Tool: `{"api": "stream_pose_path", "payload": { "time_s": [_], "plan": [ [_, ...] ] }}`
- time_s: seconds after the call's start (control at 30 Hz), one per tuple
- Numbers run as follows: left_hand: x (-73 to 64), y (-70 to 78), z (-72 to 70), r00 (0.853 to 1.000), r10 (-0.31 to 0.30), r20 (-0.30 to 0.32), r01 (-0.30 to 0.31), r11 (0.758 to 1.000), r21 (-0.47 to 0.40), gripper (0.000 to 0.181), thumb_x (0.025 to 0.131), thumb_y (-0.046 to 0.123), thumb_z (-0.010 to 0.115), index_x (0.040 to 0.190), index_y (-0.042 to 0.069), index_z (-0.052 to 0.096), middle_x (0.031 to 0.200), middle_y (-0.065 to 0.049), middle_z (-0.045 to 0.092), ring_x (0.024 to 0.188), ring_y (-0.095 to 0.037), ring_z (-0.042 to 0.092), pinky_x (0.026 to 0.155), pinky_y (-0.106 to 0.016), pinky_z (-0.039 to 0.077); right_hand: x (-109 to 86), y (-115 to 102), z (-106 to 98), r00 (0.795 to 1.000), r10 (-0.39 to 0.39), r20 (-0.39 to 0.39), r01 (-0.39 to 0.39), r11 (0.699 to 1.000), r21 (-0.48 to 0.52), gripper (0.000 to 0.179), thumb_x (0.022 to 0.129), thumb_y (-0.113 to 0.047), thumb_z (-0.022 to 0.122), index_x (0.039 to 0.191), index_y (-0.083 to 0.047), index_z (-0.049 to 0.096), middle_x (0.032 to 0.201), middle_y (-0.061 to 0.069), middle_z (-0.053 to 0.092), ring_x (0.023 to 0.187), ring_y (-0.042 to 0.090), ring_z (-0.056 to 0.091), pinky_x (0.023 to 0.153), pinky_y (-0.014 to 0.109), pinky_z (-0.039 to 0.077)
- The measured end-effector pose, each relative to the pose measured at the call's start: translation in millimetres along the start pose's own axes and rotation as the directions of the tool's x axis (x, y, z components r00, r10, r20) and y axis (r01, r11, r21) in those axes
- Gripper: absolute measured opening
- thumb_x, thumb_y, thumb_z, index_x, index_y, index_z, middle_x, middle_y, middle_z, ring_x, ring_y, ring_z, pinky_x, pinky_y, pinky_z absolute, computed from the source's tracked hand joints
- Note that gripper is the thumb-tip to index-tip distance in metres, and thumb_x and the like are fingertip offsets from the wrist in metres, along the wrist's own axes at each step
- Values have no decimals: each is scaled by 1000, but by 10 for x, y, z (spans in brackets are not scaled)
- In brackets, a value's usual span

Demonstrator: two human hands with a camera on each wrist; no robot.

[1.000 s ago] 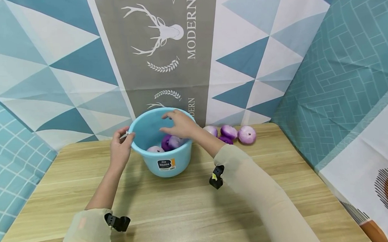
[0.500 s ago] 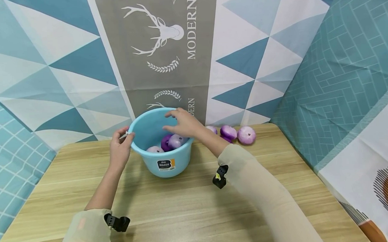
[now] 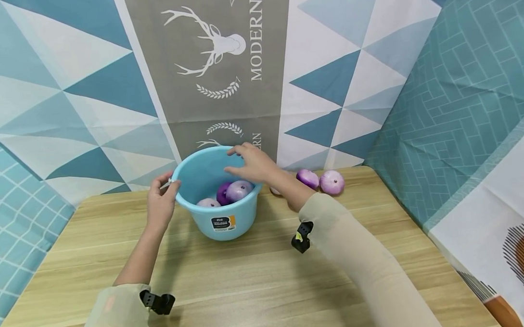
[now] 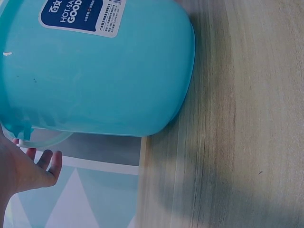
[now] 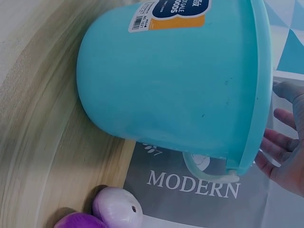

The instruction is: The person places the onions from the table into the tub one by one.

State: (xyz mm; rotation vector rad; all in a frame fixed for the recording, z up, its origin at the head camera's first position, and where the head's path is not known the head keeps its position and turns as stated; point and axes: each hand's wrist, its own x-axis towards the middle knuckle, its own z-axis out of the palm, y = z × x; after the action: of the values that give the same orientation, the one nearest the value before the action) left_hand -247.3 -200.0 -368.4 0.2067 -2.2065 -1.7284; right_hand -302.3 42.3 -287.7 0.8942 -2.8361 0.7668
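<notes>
A light blue plastic bucket (image 3: 222, 225) with a label on its front stands upright near the back of the table. At its left rim my left hand (image 3: 161, 205) grips the edge between thumb and fingers, close to the handle (image 4: 47, 141). Above the right rim my right hand (image 3: 254, 164) is held with its fingers spread and relaxed, nothing in it. Inside the bucket lie a lilac onion (image 3: 239, 191), a dark purple onion (image 3: 223, 194) and a pale onion (image 3: 208, 203). The far bottom of the bucket is partly hidden by its front wall.
Right of the bucket, by the table's back edge, sit a purple onion (image 3: 308, 179) and a pale purple onion (image 3: 332, 182); my right forearm hides others partly. A patterned cloth wall (image 3: 319, 75) rises behind the wooden table (image 3: 231, 289).
My right hand has drawn slightly right and back from over the bucket's inside to its right rim, uncovering more of the lilac onion. The left hand stays on the rim.
</notes>
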Motion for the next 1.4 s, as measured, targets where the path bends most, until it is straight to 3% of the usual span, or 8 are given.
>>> {"api": "stream_pose_path", "payload": {
  "time_s": [0.77, 1.4],
  "plan": [
    [14, -19, 5, 1000, -6, 2, 6, 1000, 5, 50, 94, 32, 48, 138, 10, 42, 143, -7, 40, 127, -23, 45, 82, -17, 42, -96, 170, -118, 999, 18, -51, -18, 1000, 0, 50, 88, -40, 62, 129, -12, 54, 131, 10, 52, 120, 24, 51, 99, 38, 44],
    [17, -8, 2, 1000, -4, -4, 4, 1000, 11, 49, 93, 33, 48, 136, 8, 43, 141, -9, 40, 126, -25, 46, 80, -16, 43, -199, 304, -191, 996, 34, -80, -32, 999, 24, 51, 87, -39, 62, 128, -9, 55, 123, 14, 53, 102, 24, 55, 88, 39, 47]
  ]
}}
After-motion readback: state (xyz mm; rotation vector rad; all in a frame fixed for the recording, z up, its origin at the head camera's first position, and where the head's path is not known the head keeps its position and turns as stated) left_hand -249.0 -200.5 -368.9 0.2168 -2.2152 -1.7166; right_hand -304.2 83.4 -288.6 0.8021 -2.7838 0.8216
